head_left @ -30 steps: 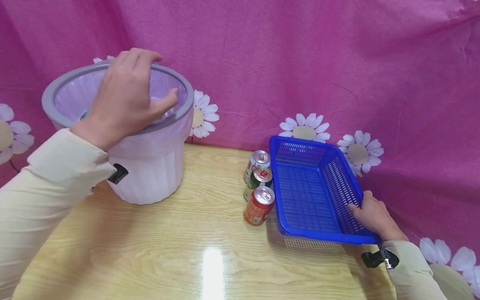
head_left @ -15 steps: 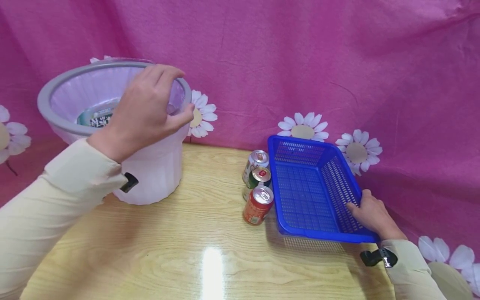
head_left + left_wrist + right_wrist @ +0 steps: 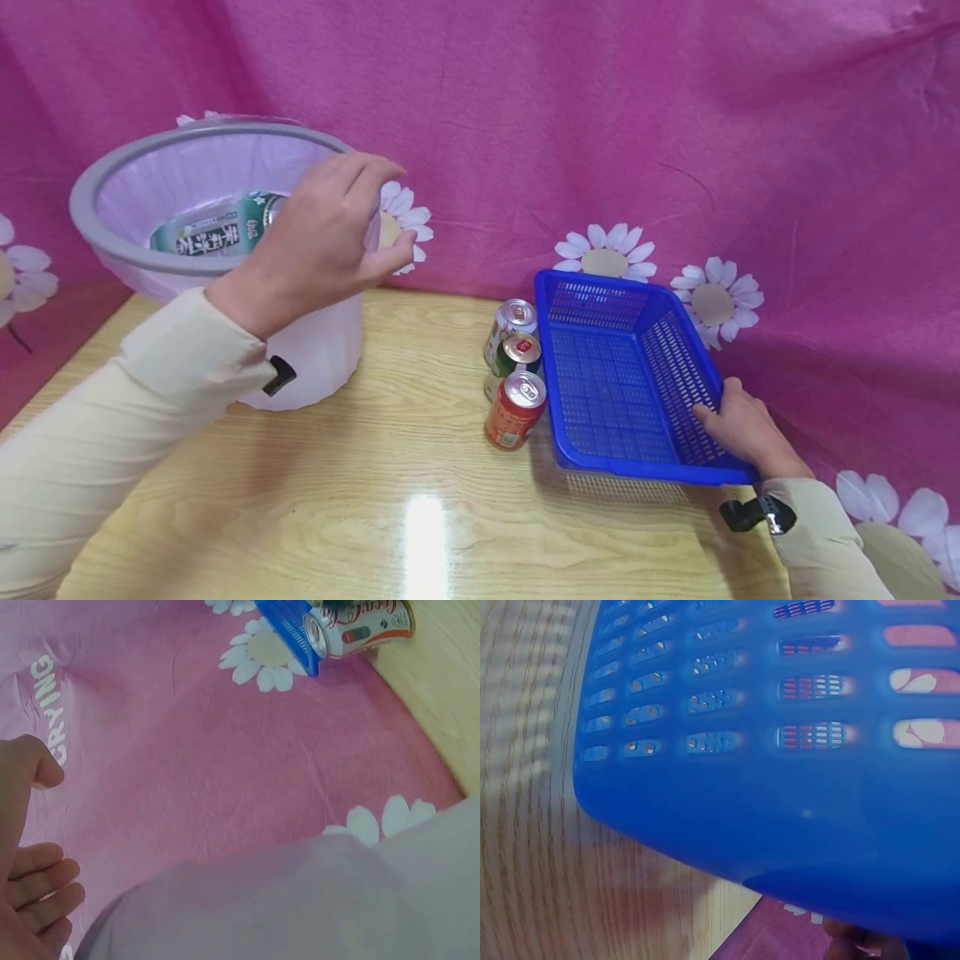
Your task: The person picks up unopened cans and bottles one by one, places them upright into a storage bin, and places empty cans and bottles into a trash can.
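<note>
My left hand [image 3: 315, 229] hovers over the right side of a white waste bin [image 3: 315, 350], fingers loosely bent and thumb apart, with nothing held. Inside the bin's clear liner lies a green drink can [image 3: 213, 233], partly hidden by that hand. My right hand [image 3: 750, 429] grips the right rim of a blue plastic basket [image 3: 622, 392], thumb on the inside; its fingertips [image 3: 844, 941] barely show under the basket in the right wrist view. Along the basket's left side stand a red can [image 3: 516, 412], a dark green can [image 3: 517, 358] and a white Coca-Cola can [image 3: 367, 628].
The wooden table [image 3: 420, 400] stretches between bin and basket, with a bright light reflection near its front. A pink cloth [image 3: 465, 125] with white daisies hangs behind everything. The bin's grey rim [image 3: 86, 200] stands high above the table at the left.
My left hand has moved right and slightly down from over the bin's middle to its right rim, uncovering the green can inside. The right hand, basket and three standing cans stay put.
</note>
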The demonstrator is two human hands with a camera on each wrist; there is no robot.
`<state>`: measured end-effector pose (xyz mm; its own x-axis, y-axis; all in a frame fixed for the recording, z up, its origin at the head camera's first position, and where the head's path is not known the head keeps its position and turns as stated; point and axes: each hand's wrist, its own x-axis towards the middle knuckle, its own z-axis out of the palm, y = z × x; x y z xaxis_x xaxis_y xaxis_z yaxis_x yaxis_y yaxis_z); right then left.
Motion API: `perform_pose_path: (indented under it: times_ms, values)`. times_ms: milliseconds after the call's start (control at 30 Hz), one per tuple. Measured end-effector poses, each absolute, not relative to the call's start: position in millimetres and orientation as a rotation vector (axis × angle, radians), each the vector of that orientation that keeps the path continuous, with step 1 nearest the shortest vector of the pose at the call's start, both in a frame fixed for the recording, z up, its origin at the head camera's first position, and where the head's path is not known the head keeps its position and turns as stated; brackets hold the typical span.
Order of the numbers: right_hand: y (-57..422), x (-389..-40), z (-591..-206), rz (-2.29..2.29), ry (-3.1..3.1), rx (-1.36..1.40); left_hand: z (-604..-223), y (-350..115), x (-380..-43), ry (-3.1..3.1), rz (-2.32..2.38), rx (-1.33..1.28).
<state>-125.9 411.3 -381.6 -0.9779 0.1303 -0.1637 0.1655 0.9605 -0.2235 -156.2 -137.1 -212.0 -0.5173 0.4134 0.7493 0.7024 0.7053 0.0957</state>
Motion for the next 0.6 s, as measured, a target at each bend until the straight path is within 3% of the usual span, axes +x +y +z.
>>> perform_pose_path:
  times_ms: [600]
  values:
    - [409.9, -127.0, -382.8, -0.339, 2.975, 0.231, -230.8, -108.2, -162.3, -2.186, -0.508, -0.925]
